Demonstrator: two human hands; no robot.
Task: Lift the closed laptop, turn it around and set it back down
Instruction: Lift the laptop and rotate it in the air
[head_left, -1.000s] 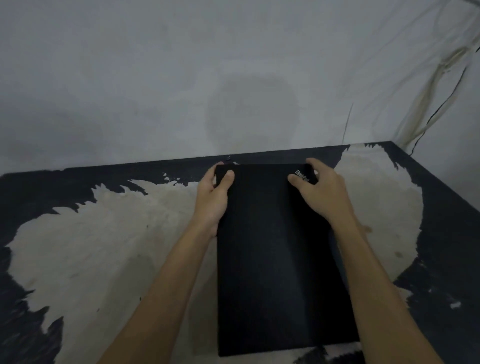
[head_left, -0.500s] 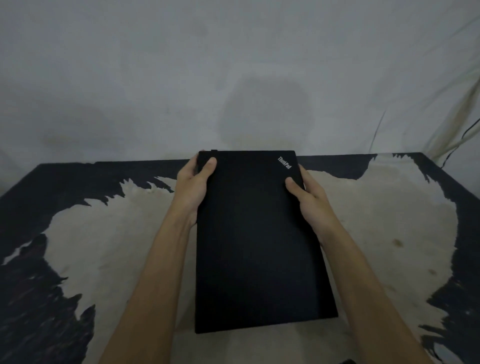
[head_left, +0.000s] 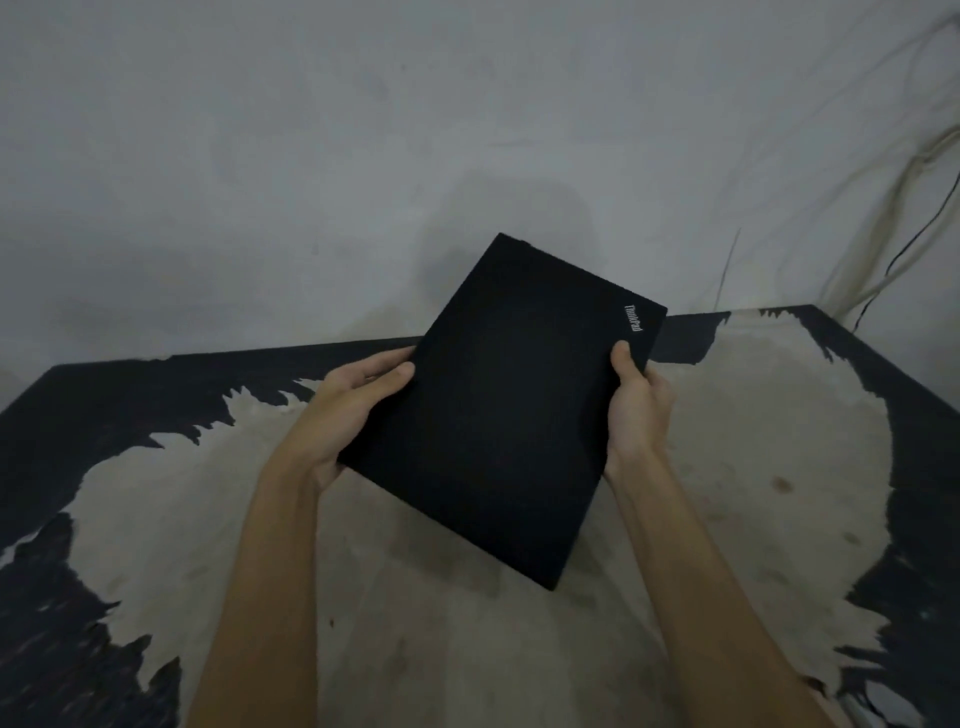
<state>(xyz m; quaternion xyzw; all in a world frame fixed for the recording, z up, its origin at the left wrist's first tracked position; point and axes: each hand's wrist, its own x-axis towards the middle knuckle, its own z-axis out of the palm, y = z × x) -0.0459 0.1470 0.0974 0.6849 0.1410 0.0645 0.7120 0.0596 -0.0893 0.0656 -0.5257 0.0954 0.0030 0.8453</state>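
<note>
The closed black laptop (head_left: 504, 410) is up off the table, held in the air and turned clockwise so one corner points toward me. Its small logo sits near the far right corner. My left hand (head_left: 345, 410) grips its left edge, thumb on top and fingers underneath. My right hand (head_left: 638, 410) holds the right edge just below the logo, thumb on the lid. The laptop's underside is hidden.
The table (head_left: 467, 649) has a black top worn down to pale bare patches across its middle. A grey wall (head_left: 363, 156) rises right behind its far edge. A thin black cable (head_left: 904, 254) and pale cords hang at the right corner.
The laptop has risen off the table and rotated clockwise. Both hands have kept their hold on its side edges and lifted with it.
</note>
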